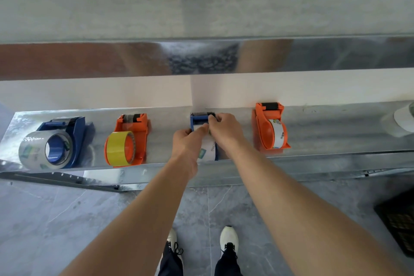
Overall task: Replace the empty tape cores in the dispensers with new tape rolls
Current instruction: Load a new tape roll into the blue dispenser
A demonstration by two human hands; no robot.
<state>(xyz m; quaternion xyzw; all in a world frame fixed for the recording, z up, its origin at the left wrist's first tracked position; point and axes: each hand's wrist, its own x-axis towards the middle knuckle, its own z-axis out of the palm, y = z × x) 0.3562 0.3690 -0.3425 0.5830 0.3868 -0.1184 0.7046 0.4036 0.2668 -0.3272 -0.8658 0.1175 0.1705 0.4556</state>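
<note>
Both bare arms reach straight forward and meet on the 3rd dispenser (195,119), a blue one at the back of the shelf (324,132). The left hand (187,141) curls round its left side, thumb lying on the white roll (209,150) seated in it. The right hand (226,130), knuckles up, pinches the far end by the black roller; whether tape sits between its fingers cannot be told. The roll shows just below both hands, toward the shelf's front edge.
</note>
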